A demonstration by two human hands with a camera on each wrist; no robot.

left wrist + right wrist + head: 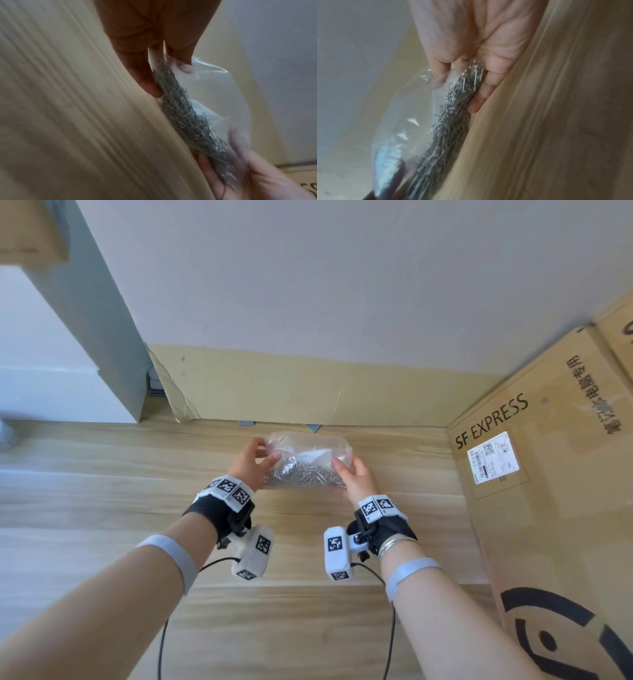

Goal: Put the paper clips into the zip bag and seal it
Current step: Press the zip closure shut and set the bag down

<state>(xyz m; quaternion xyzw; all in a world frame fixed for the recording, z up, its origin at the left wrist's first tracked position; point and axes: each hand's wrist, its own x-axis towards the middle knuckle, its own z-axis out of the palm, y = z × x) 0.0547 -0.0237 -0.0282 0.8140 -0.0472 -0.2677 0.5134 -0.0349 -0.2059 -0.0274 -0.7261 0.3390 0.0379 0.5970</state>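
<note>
A clear zip bag is held just above the wooden table, its top edge toward the wall. A thick heap of silver paper clips fills its near half. My left hand pinches the bag's left side, thumb on top and fingers beneath. My right hand grips the right side the same way. In the left wrist view the paper clips lie inside the bag between my left hand and my right. In the right wrist view my right hand clasps the clips through the plastic bag.
A large SF EXPRESS cardboard box stands at the right. A flat cardboard sheet leans on the wall behind the bag. A white cabinet is at the back left. The wooden table stretches left and toward me.
</note>
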